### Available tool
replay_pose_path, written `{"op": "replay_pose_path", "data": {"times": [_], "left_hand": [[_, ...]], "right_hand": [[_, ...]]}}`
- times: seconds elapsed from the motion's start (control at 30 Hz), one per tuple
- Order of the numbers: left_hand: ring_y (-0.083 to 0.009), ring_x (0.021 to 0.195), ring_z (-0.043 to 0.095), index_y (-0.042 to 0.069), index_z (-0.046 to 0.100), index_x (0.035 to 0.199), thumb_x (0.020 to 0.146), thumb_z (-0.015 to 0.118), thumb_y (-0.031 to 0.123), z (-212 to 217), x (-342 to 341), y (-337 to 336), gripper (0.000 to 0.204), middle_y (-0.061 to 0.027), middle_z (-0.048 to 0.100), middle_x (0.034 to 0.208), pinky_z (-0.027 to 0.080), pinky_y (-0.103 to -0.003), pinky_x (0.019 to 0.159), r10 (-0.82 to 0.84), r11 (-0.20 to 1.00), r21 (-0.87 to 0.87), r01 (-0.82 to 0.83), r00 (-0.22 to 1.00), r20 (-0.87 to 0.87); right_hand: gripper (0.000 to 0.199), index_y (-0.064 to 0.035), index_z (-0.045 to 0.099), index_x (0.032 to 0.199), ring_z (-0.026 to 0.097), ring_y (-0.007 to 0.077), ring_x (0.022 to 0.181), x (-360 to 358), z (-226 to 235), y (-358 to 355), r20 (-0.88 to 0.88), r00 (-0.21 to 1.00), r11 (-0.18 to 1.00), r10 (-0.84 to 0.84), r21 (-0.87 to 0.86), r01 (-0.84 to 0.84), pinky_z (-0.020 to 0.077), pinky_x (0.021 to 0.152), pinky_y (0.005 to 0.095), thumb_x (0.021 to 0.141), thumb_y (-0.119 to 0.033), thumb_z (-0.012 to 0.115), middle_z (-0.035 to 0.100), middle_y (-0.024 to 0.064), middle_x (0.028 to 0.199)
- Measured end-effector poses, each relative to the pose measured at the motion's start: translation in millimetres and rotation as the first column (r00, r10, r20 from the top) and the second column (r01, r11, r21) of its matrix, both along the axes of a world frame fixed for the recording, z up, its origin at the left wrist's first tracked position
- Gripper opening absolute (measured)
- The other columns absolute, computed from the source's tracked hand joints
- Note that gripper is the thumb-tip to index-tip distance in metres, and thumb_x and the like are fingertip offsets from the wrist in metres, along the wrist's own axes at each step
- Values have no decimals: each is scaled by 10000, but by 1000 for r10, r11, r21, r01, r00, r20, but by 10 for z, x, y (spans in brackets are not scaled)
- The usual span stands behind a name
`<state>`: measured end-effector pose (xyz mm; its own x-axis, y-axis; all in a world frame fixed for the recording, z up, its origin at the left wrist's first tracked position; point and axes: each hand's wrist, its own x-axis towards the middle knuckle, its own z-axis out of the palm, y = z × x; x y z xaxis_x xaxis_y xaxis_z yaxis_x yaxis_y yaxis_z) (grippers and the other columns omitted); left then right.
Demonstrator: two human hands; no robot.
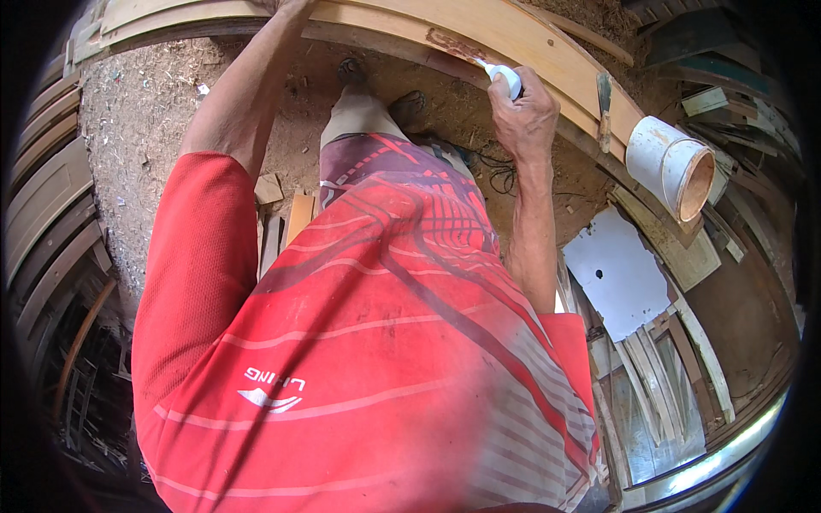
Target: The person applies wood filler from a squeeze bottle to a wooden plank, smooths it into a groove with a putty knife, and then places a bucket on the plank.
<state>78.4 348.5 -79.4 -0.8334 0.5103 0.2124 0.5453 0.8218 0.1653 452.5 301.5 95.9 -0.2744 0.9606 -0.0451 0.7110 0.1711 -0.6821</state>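
Filler goes into the reddish flaw [449,44] on the near edge of the curved plank [513,38]. Your right hand [523,115] is clamped on the white tube [506,79], nozzle touching it. Your left hand [295,7] presses the plank, grip unclear. Next, squeeze steadily along the flaw.

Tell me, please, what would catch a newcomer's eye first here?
The red shirt fills the lower middle. Above it, the right hand presses a white bottle to a reddish patch on the long wooden beam across the top. A white bucket lies tipped at right.
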Motion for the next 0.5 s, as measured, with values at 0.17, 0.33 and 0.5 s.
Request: {"op": "replay_pose_path", "data": {"times": [0.17,0.33,0.5], "left_hand": [[-418,1518,274,77,438,1541,905,554,648,36,10,2,863,-225,377,1609,163,-567,1240,-4,1000,8,4,1000,-10],[-420,1510,289,76,441,1538,907,549,649,-10,-16,-16,859,-227,390,1599,182,-572,1233,-11,1000,13,11,999,-49],[-419,1509,292,77,445,1535,913,540,643,26,19,5,847,-221,399,1596,181,-577,1230,-10,1000,4,10,999,-40]], "right_hand": [[197,-17,686,923,589,163,609,14,-52,7,54,997,998,46,28,-48,491,599,332,922,-213,706,621,108,688],[197,-21,644,839,649,343,616,0,42,1,8,999,998,-43,-41,43,506,601,427,884,-204,701,635,198,701],[196,-28,648,847,655,340,621,118,15,24,35,998,998,-55,-22,56,508,603,425,883,-213,701,638,196,701]]}}
